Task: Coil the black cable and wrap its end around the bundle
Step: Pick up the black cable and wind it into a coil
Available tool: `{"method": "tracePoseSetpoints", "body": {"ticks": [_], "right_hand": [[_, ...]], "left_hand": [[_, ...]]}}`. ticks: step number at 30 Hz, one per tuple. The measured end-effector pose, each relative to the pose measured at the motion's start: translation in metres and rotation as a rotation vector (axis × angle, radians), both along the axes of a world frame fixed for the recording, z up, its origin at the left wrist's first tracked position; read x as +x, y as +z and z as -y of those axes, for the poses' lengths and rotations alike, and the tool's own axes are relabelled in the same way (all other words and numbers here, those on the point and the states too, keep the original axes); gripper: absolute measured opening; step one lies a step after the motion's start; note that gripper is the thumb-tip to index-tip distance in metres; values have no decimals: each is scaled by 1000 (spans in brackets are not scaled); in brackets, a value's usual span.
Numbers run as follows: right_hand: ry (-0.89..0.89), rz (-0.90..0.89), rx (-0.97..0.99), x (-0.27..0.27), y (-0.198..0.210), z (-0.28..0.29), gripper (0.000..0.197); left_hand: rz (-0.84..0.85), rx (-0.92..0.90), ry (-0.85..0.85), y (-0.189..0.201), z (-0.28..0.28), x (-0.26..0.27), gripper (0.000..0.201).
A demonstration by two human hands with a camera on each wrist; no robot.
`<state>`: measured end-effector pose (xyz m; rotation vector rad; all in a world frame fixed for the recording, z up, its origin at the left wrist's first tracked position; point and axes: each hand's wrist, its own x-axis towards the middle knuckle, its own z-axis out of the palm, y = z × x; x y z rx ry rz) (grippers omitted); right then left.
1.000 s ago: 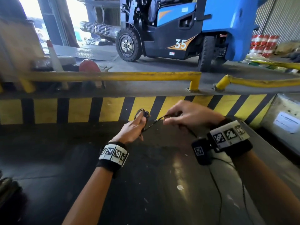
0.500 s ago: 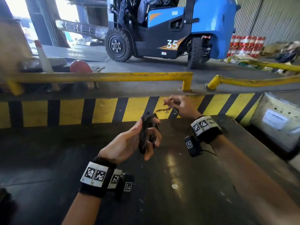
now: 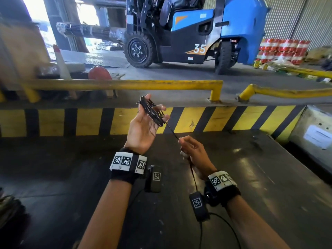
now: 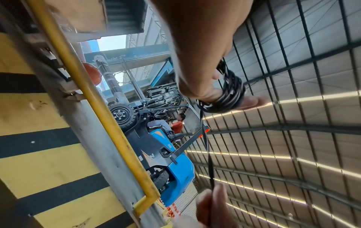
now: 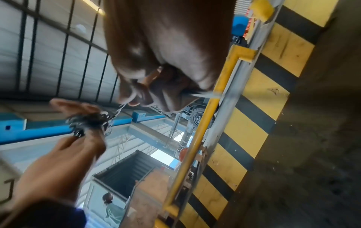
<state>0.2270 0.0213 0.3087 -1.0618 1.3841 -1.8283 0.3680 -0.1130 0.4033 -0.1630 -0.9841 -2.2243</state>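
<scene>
The black cable (image 3: pixel 151 110) is wound into a small coil looped over the fingers of my left hand (image 3: pixel 154 108), which is raised palm up in front of the striped kerb. In the left wrist view the coil (image 4: pixel 229 92) rings the fingers, with the thumb lying against it. One taut strand (image 3: pixel 171 132) runs down from the coil to my right hand (image 3: pixel 181 141), whose fingertips (image 5: pixel 132 98) pinch it. The loose tail (image 3: pixel 192 170) hangs below that hand along the wrist. The coil (image 5: pixel 87 121) shows blurred in the right wrist view.
A dark metal platform (image 3: pixel 251 177) lies under both arms. Behind it are a yellow-and-black striped kerb (image 3: pixel 89 121) and yellow guard rails (image 3: pixel 125 84). A blue forklift (image 3: pixel 197 36) stands beyond. A grey box (image 3: pixel 316 133) sits at the right.
My left hand rose and turned palm up with the coil on it. My right hand came back from the kerb toward me, lower and nearer, holding the strand taut.
</scene>
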Motion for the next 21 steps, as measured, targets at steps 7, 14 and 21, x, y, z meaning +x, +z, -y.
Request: {"method": "tracePoseSetpoints", "body": {"ticks": [7,14,21], "right_hand": [[-54,-184,125,18,8,5,44],[78,-501,246,18,58,-32,45],[-136,-1077,57,-30,120,-34,28]], "left_hand": [[147,-270,234,-15,0,-22,39],[696,-839,514,-36,23,-23,36],[953,-1109,216,-58,7,-6,37]]}}
